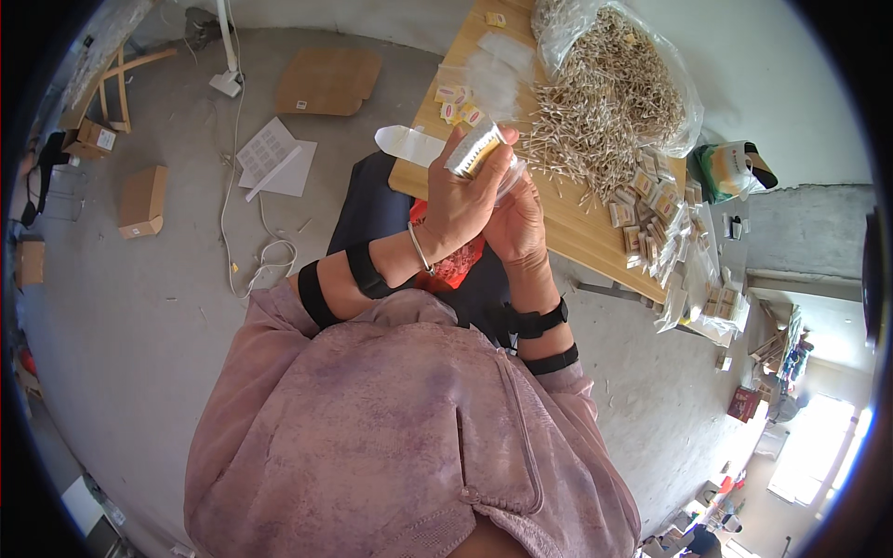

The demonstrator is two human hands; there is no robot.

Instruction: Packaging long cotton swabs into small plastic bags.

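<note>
Both my hands are raised together over my lap, at the near left edge of the wooden table. In my left hand is a small white-and-yellow box, its fingers and thumb closed round it. My right hand is closed just beside and under it, on a clear plastic bag; its fingertips are partly hidden behind the left hand. Several small yellow-and-white boxes and clear plastic bags lie on the table just beyond my hands.
A big heap of cotton swabs spills from a clear sack on the table. Several packed small boxes lie at its right end. A white flap-shaped sheet juts past the left edge. Cardboard, papers and a cable lie on the floor.
</note>
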